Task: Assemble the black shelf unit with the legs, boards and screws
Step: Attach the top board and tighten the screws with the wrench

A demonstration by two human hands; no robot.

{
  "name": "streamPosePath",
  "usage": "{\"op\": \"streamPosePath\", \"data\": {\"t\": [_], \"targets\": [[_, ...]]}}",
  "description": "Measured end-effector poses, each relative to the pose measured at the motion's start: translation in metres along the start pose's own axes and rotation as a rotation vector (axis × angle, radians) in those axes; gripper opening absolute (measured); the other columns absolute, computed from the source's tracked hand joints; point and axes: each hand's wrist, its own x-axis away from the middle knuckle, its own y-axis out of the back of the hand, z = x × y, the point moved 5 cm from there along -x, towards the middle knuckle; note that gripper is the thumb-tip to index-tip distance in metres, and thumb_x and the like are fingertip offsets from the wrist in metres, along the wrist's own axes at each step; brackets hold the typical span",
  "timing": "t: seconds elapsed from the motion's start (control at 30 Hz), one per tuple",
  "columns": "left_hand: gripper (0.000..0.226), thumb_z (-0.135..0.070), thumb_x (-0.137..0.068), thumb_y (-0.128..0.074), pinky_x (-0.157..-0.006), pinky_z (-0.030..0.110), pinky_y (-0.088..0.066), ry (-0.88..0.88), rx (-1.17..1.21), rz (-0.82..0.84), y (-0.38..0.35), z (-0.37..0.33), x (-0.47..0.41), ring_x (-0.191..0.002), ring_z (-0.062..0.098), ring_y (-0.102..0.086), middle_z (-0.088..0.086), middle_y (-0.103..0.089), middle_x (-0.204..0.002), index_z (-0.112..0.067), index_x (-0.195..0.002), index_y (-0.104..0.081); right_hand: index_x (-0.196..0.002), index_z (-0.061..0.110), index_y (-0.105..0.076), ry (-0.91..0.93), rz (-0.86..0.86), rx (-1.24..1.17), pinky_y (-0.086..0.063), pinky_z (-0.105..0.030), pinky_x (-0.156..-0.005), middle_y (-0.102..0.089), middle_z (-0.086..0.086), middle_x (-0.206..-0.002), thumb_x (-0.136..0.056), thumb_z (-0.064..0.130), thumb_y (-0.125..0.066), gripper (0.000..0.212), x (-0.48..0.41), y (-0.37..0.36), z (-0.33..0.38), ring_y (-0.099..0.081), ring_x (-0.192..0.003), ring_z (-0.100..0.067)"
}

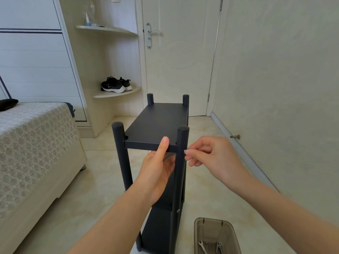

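A single wide-angle view comes from the person's head, facing forward and tilted down. The black shelf unit [156, 231] stands close in front at the frame's centre, its top board [157, 121] seen from above and its base cut off by the bottom edge. Both forearms enter from the bottom, nearest the lens; the left hand [156, 173] grips the board's near edge and the right hand [211, 156] pinches a screw [185, 151] beside it. Beyond, the view faces a door [179, 61], with a bed [33, 136] at the left and a tray [214, 230] on the floor [91, 189] at the lower right.
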Motion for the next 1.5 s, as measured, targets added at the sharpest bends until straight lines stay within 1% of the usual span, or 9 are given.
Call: {"op": "streamPosePath", "data": {"t": [0.23,0.47,0.57,0.8,1.13,1.2,1.3,1.37,1.5], "targets": [[0.030,-0.056,-0.085,-0.059,-0.079,0.021,-0.051,-0.018,-0.010,0.003,-0.001,-0.002,0.001,-0.098,0.007,-0.073,-0.007,-0.078,-0.100,-0.036,-0.080,-0.081,-0.086,0.014,-0.072,-0.010,0.003,0.014,-0.053,-0.014,-0.059,-0.074,0.004,-0.070,-0.090,0.013,-0.070,0.004,-0.003,-0.002,-0.002,-0.071,-0.063,-0.008],[0.037,-0.045,-0.074,-0.076,-0.078,0.021,-0.057,-0.032,-0.062,0.014,0.002,-0.002,0.002,-0.103,0.018,-0.073,0.008,-0.077,-0.107,-0.016,-0.096,-0.080,-0.083,0.019,-0.068,-0.034,-0.045,0.034,-0.051,-0.016,-0.059,-0.073,0.005,-0.070,-0.085,0.023,-0.076,0.008,-0.003,-0.001,-0.003,-0.070,-0.063,-0.007],[0.057,-0.033,-0.060,-0.085,-0.070,0.016,-0.056,-0.088,-0.091,0.011,0.004,-0.002,0.003,-0.096,0.019,-0.075,0.008,-0.077,-0.099,-0.010,-0.109,-0.069,-0.104,0.022,-0.064,-0.125,-0.054,0.013,-0.057,-0.023,-0.070,-0.074,0.006,-0.089,-0.081,0.031,-0.079,0.028,-0.005,0.001,-0.007,-0.070,-0.082,-0.008],[0.045,-0.031,-0.063,-0.083,-0.067,0.015,-0.055,-0.128,-0.163,-0.007,0.007,-0.003,0.004,-0.093,0.017,-0.076,0.005,-0.078,-0.097,-0.018,-0.104,-0.070,-0.132,0.029,-0.052,-0.327,0.129,-0.345,-0.052,-0.039,-0.100,-0.063,0.000,-0.124,-0.079,0.017,-0.082,0.062,-0.010,-0.008,-0.016,-0.062,-0.114,-0.018],[0.046,-0.032,-0.071,-0.075,-0.080,0.019,-0.059,-0.115,-0.279,0.010,0.017,-0.012,0.009,-0.100,0.016,-0.074,0.003,-0.078,-0.103,-0.016,-0.113,-0.069,-0.137,0.015,-0.051,-0.463,0.368,-0.545,-0.047,-0.041,-0.106,-0.070,-0.004,-0.121,-0.054,0.023,-0.087,0.091,-0.019,-0.025,-0.029,-0.065,-0.115,-0.021],[0.044,-0.034,-0.070,-0.075,-0.088,0.025,-0.059,-0.113,-0.306,-0.008,0.021,-0.014,0.011,-0.100,0.016,-0.074,0.002,-0.078,-0.101,-0.017,-0.110,-0.069,-0.146,0.020,-0.039,-0.448,0.378,-0.505,-0.050,-0.040,-0.102,-0.067,-0.006,-0.121,-0.053,0.021,-0.089,0.105,-0.024,-0.027,-0.029,-0.068,-0.110,-0.021],[0.050,-0.038,-0.065,-0.076,-0.099,0.035,-0.054,-0.103,-0.343,-0.044,0.026,-0.016,0.015,-0.101,0.016,-0.074,0.003,-0.078,-0.100,-0.014,-0.109,-0.070,-0.147,0.055,-0.014,-0.350,0.354,-0.446,-0.053,-0.042,-0.099,-0.056,-0.008,-0.126,-0.057,0.013,-0.094,0.127,-0.032,-0.027,-0.027,-0.066,-0.111,-0.018],[0.060,-0.038,-0.065,-0.077,-0.103,0.040,-0.052,-0.104,-0.344,-0.080,0.027,-0.017,0.019,-0.102,0.017,-0.073,0.004,-0.078,-0.101,-0.010,-0.117,-0.066,-0.141,0.064,-0.023,-0.255,0.387,-0.426,-0.053,-0.041,-0.099,-0.048,-0.008,-0.134,-0.062,0.014,-0.091,0.116,-0.035,-0.029,-0.022,-0.059,-0.121,-0.016],[0.061,-0.037,-0.069,-0.074,-0.106,0.039,-0.049,-0.142,-0.304,-0.107,0.026,-0.014,0.030,-0.106,0.013,-0.072,-0.002,-0.077,-0.108,-0.018,-0.126,-0.059,-0.125,0.046,-0.062,-0.182,0.411,-0.368,-0.054,-0.038,-0.099,-0.050,-0.003,-0.138,-0.065,0.022,-0.089,0.069,-0.036,-0.038,-0.018,-0.053,-0.127,-0.017]]}}
